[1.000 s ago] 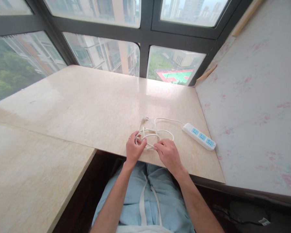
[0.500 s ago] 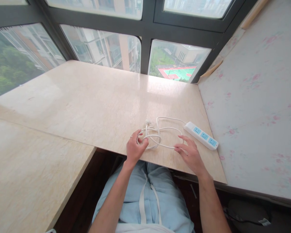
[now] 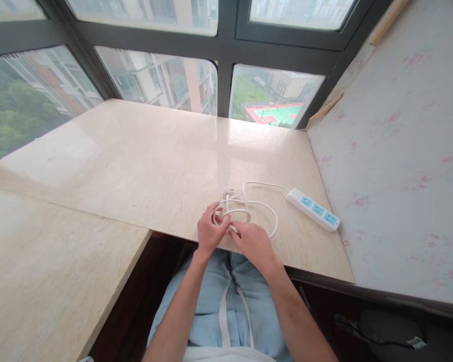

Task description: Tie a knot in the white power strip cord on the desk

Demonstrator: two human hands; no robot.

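Note:
A white power cable (image 3: 276, 221) lies in loose loops near the front edge of the beige tabletop. My left hand (image 3: 211, 230) is closed around the left side of these loops, thumb toward the right. Right beside it, my right hand (image 3: 253, 245) pinches the cable low on the coil, its fingertips partly hidden near the left thumb. Just beyond the coil rests the plug (image 3: 228, 191). From the loops the cable runs right to a white power strip (image 3: 294, 199) with three blue socket faces, lying at an angle on the surface.
The beige tabletop (image 3: 143, 156) stretches to dark-framed windows (image 3: 223, 90) at the back. A wall with flowered paper (image 3: 396, 176) borders it on the right. Another beige surface (image 3: 41, 261) is at the left, with a dark gap below the edge between them.
My right hand has moved left from beside the power strip to the coil, close to my left hand. The right-hand loop has shifted. My left hand keeps its hold; the strip stays put.

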